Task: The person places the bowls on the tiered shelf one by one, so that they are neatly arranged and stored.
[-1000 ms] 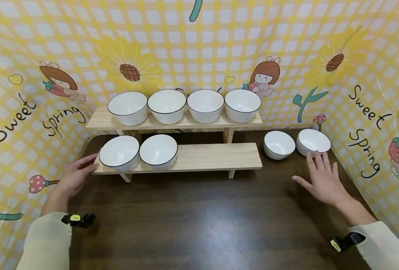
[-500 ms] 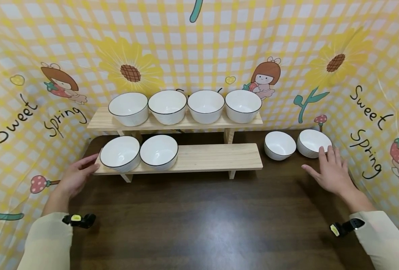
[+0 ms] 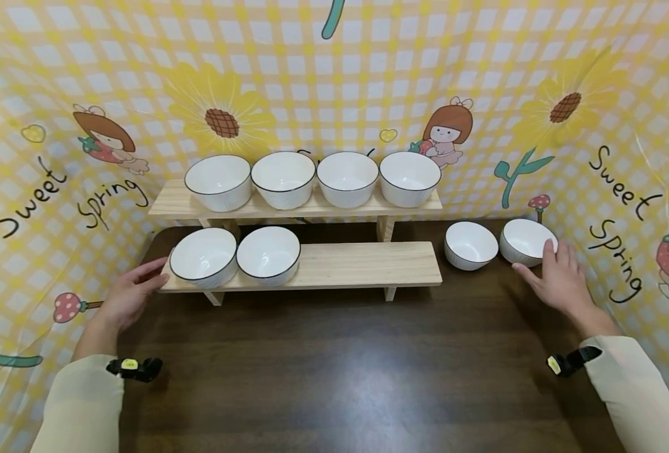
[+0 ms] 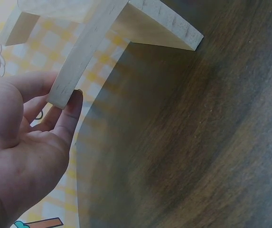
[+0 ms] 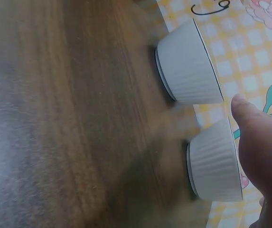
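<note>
My left hand (image 3: 127, 300) grips the left end of the lower wooden shelf (image 3: 368, 264); in the left wrist view the shelf's end lies between thumb and fingers. Two white bowls with dark rims, the left bowl (image 3: 203, 255) and its neighbour (image 3: 268, 253), stand on that shelf. At the right, two more white bowls sit on the table: an inner bowl (image 3: 470, 245) and an outer bowl (image 3: 528, 241). My right hand (image 3: 565, 283) is at the outer bowl's right side, thumb apart from the fingers, which overlap its rim. Whether they touch it I cannot tell.
An upper wooden shelf (image 3: 167, 198) behind the lower one carries several white bowls (image 3: 348, 179) in a row. The dark brown table (image 3: 334, 365) extends in front. Yellow checked cloth (image 3: 334, 75) walls the back and both sides, close beside the right hand.
My right hand has moved from in front of the outer bowl to its right side, and its fingers have turned toward the bowl. The left hand has stayed on the shelf end.
</note>
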{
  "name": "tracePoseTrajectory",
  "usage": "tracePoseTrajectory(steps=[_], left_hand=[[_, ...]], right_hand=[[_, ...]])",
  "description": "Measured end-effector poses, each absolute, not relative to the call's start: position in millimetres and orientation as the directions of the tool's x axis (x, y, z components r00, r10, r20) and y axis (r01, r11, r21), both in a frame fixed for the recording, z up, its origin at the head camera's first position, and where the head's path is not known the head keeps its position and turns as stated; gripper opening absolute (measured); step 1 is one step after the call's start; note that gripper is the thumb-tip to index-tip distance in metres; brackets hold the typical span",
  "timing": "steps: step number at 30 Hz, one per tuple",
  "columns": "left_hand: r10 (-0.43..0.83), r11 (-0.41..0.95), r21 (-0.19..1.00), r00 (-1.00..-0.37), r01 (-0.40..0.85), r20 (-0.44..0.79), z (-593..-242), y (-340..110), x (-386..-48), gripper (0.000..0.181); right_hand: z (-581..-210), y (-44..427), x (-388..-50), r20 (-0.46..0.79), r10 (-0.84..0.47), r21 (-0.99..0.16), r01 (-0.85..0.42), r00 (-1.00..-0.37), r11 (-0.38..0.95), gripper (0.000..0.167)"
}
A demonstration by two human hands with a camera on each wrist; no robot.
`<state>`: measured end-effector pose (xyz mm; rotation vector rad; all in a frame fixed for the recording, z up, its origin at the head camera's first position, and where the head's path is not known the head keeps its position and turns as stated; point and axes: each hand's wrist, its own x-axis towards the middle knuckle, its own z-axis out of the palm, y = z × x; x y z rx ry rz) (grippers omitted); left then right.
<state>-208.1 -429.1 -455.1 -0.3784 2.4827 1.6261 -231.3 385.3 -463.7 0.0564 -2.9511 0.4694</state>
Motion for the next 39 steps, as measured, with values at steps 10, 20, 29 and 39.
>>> tracePoseTrajectory(steps=[10,20,29,39], left_hand=[[-0.125,0.360,0.888,-0.958,-0.285,-0.257,-452.6,-428.0,-207.1,0.077],[-0.128,0.382,0.876,-0.956,-0.293,-0.264,-453.7,-428.4,-207.4,0.076],[-0.112,0.376,0.884,-0.961,-0.278,-0.255,-455.6,-426.7,-206.9,0.077],[-0.120,0.353,0.892,-0.959,-0.282,-0.256,-457.5,-428.4,-207.6,0.075]], right_hand=[[-466.0,386.3,-255.5,0.153,0.070,-0.380,0.006,-0.986,0.925,0.107],[-470.8,382.0,-273.7,0.126,0.178,-0.481,0.097,-0.976,0.872,0.109],[-471.2,384.5,-286.4,0.102,0.235,-0.527,0.148,-0.966,0.837,0.106],[-463.8,379.9,-296.9,0.021,0.331,-0.563,0.262,-0.943,0.783,0.115]])
